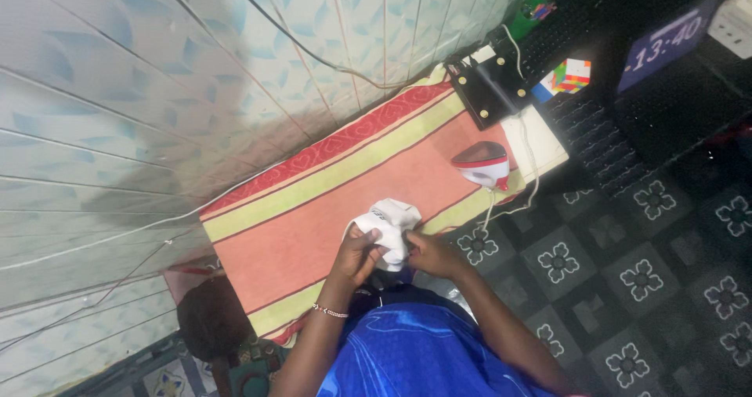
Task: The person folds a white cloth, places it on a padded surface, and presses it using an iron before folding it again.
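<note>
Both hands, the left hand [359, 257] and right hand [433, 253], are closing their fingers around a small white cloth [388, 228], bunching it above the striped tabletop [313, 224], the iron [484, 166] resting well beyond them.

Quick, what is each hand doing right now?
Left hand: closed on the white cloth.
Right hand: gripping the same cloth.

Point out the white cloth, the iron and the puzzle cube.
white cloth [388, 228], head view, middle of the bunched fabric.
iron [483, 164], head view, top of its body.
puzzle cube [572, 74], head view, coloured face.
</note>
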